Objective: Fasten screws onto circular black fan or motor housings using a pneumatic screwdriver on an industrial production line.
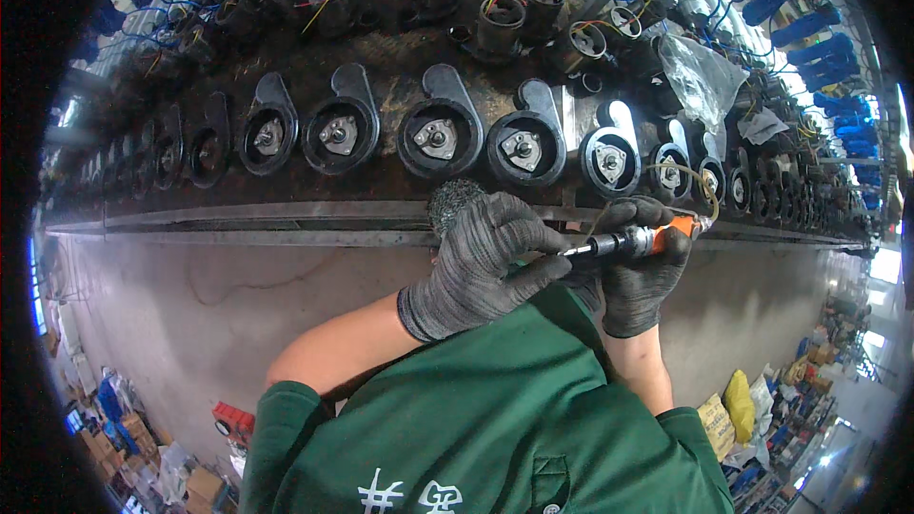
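My right hand (643,276), in a grey knit glove, is wrapped round an orange and black power screwdriver (657,236). Its bit (581,250) points left. My left hand (495,262), gloved the same way, has thumb and forefinger pinched at the bit's tip; any small part between them is too small to make out. Beside its knuckles lies a heap of small dark pieces (455,202). Just beyond my hands stand round black housings (440,138) with a tail-like arm, each holding a silver metal plate with a central shaft; the nearest are another housing (526,148) and one further right (610,160).
A long row of such housings runs along the bench, whose metal front edge (333,214) lies before me. Behind stand cylindrical motor shells (500,24) with coloured wires and a clear plastic bag (700,76). A thin hose (712,192) loops from the screwdriver. Blue bundles hang at the upper right.
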Available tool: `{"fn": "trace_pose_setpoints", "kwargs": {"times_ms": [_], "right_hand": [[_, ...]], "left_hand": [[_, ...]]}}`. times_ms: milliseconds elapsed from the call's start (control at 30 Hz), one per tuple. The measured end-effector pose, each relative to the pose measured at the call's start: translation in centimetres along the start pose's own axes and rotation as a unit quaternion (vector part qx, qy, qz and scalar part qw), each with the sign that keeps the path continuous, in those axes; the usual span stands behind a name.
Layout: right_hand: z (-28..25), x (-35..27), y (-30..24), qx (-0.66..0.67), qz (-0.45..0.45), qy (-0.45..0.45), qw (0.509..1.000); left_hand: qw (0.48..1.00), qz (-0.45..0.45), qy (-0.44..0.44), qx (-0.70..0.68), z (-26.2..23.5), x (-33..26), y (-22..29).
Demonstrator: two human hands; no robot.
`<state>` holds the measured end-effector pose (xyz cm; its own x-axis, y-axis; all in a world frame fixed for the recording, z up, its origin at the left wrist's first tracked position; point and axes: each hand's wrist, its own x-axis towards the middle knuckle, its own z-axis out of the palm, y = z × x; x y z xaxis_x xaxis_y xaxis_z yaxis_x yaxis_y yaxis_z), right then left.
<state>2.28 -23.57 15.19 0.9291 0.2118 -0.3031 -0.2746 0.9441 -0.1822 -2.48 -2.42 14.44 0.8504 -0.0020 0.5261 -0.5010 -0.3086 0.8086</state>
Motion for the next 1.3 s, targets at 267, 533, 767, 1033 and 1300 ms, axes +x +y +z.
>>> {"fn": "trace_pose_setpoints", "kwargs": {"times_ms": [267, 533, 767, 1033, 1300], "right_hand": [[-0.7, -0.1, 0.4, -0.019, -0.022, -0.025, 0.999], [0.5, -0.3, 0.5, -0.032, 0.011, 0.004, 0.999], [-1.1, 0.4, 0.4, -0.021, -0.007, -0.023, 0.999], [-0.4, -0.1, 1.1, -0.093, 0.02, -0.006, 0.995], [-1.4, -0.2, 1.4, -0.059, 0.021, 0.012, 0.998]], "left_hand": [[0.985, 0.098, -0.049, 0.13, -2.1, 0.6, 0.1], [0.993, 0.028, 0.059, 0.097, -4.5, -2.5, -4.2], [0.972, -0.11, -0.041, 0.202, -5.3, -2.8, -5.5], [0.988, 0.025, -0.07, 0.135, -3.9, -0.1, -1.4], [0.978, 0.111, -0.1, 0.143, -3.6, 0.2, -0.9]]}}
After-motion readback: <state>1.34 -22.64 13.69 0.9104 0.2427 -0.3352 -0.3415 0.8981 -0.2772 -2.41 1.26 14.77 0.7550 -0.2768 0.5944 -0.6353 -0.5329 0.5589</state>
